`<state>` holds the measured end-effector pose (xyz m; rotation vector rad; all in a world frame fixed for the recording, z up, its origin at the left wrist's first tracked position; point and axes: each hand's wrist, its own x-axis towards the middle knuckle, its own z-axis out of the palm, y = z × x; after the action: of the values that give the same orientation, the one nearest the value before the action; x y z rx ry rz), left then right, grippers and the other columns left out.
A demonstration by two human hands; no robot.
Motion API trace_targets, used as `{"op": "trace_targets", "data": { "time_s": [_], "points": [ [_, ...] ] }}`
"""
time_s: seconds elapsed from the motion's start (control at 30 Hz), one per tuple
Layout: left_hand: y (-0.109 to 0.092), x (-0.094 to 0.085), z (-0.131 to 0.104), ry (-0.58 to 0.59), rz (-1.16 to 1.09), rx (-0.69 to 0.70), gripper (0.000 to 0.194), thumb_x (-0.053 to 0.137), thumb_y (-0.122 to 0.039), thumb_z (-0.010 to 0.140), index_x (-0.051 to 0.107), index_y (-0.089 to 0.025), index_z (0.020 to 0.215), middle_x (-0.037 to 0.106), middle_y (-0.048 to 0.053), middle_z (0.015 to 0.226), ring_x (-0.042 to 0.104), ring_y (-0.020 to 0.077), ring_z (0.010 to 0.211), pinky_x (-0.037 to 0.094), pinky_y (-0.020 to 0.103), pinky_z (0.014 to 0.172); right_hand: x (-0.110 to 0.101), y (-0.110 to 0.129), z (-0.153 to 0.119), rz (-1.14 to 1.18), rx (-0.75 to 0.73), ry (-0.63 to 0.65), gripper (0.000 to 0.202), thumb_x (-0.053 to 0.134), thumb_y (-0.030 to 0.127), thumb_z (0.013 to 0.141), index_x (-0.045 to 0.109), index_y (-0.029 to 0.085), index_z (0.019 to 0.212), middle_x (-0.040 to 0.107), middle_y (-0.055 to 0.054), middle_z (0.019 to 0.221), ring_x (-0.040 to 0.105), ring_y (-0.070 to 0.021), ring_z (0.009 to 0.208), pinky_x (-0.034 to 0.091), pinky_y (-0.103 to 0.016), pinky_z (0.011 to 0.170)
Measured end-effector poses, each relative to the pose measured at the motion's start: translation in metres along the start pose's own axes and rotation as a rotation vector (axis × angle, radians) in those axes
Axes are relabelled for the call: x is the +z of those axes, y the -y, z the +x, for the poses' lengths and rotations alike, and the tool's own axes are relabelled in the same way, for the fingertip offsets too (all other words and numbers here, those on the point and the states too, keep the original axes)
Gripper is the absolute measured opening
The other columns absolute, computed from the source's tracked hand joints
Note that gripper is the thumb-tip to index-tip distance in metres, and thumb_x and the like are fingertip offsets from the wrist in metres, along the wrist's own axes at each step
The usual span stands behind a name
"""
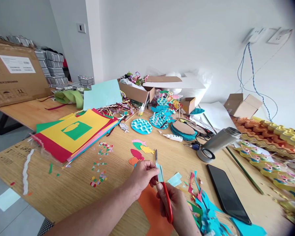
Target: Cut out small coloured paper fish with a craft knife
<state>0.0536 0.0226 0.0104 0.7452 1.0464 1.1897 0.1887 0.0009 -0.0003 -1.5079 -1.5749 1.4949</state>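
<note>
My right hand (178, 205) grips red-handled scissors (169, 208), their blades pointing away from me. Between the thumb and fingers of my left hand (141, 175) is a small light blue piece of paper (160, 173), which lies at the scissor blades. Whether the blades are apart is hard to make out. Just beyond my left hand lie paper fish, among them a yellow one (147, 149) and a red one (137, 154). An orange paper sheet (153, 209) lies under my hands. Another light blue piece (174, 179) rests right of the blades.
Coloured sheets (86, 126) are stacked at left, near small paper bits (105, 148). On the right are blue scraps (208, 209), a black phone (227, 193) and a leaning steel flask (221, 141). Farther back stand a glue bottle (174, 137) and blue wavy-patterned discs (141, 126).
</note>
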Motion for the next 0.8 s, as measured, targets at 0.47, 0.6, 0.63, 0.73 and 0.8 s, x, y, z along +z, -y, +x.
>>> {"op": "trace_targets", "data": {
  "time_s": [0.47, 0.6, 0.63, 0.73, 0.8],
  "points": [
    [-0.0020, 0.0003, -0.0018, -0.026, -0.004, -0.010, 0.023, 0.066, -0.039, 0.059, 0.054, -0.019, 0.062, 0.058, -0.002, 0.052, 0.047, 0.0090, 0.043, 0.035, 0.022, 0.044, -0.0020, 0.0032, -0.0013, -0.007, 0.015, 0.000, 0.055, 0.058, 0.073, 0.073, 0.045, 0.022, 0.061, 0.046, 0.006, 0.037, 0.037, -0.0080, 0.033, 0.027, -0.020, 0.036],
    [-0.0011, 0.0000, -0.0016, -0.027, -0.006, -0.011, 0.021, 0.066, -0.037, 0.057, 0.054, -0.019, 0.061, 0.058, -0.001, 0.051, 0.048, 0.0093, 0.043, 0.035, 0.022, 0.044, -0.0015, 0.0030, -0.0004, 0.003, 0.001, 0.004, 0.055, 0.057, 0.074, 0.074, 0.046, 0.021, 0.061, 0.045, 0.006, 0.036, 0.037, -0.0075, 0.032, 0.027, -0.020, 0.037],
    [-0.0007, -0.0001, -0.0013, -0.025, -0.007, -0.012, 0.021, 0.065, -0.036, 0.057, 0.054, -0.019, 0.060, 0.058, -0.001, 0.051, 0.048, 0.0094, 0.043, 0.035, 0.022, 0.044, -0.0014, 0.0030, -0.0001, 0.005, -0.003, 0.005, 0.056, 0.056, 0.074, 0.074, 0.046, 0.021, 0.062, 0.044, 0.007, 0.036, 0.037, -0.0075, 0.033, 0.027, -0.020, 0.037],
    [0.0000, -0.0004, -0.0009, -0.022, -0.010, -0.012, 0.020, 0.065, -0.035, 0.058, 0.054, -0.019, 0.061, 0.059, -0.001, 0.052, 0.048, 0.0097, 0.043, 0.035, 0.022, 0.044, -0.0012, 0.0031, 0.0003, 0.003, -0.006, 0.005, 0.056, 0.056, 0.075, 0.075, 0.046, 0.021, 0.062, 0.044, 0.007, 0.036, 0.038, -0.0079, 0.033, 0.027, -0.020, 0.037],
    [-0.0001, -0.0005, -0.0010, -0.021, -0.011, -0.012, 0.020, 0.065, -0.035, 0.058, 0.054, -0.019, 0.061, 0.059, -0.001, 0.052, 0.048, 0.0097, 0.043, 0.035, 0.022, 0.044, -0.0011, 0.0033, -0.0001, 0.003, 0.000, 0.008, 0.055, 0.056, 0.074, 0.075, 0.046, 0.021, 0.063, 0.045, 0.006, 0.037, 0.038, -0.0081, 0.034, 0.027, -0.021, 0.038]
  ]
}}
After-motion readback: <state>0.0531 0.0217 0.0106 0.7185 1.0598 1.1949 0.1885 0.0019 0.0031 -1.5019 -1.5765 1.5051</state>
